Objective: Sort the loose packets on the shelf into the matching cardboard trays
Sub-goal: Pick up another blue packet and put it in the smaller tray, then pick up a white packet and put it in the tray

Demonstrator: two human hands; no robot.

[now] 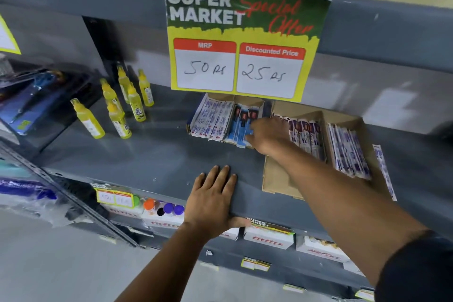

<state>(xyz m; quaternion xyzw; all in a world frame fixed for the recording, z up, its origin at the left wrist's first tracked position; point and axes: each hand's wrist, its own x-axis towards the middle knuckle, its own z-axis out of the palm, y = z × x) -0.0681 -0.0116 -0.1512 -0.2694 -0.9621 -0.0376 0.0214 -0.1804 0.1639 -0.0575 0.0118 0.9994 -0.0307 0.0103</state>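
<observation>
Two cardboard trays stand on the grey shelf (152,154). The left tray (255,100) holds white-and-red packets (212,120) and blue packets (239,127). The right tray (277,179) holds purple-and-white packets (307,135) and a second stack of them (348,152). My right hand (268,133) reaches in, its fingers on the blue packets; whether it grips one I cannot tell. My left hand (213,197) lies flat on the shelf's front edge, fingers spread. One loose packet (383,169) lies on the shelf right of the right tray.
Several yellow glue bottles (120,105) stand at the shelf's left. A "Special Offer" price sign (245,41) hangs over the trays. Scissor packs (34,95) lie far left. The lower shelf holds white Fitfizz boxes (268,238).
</observation>
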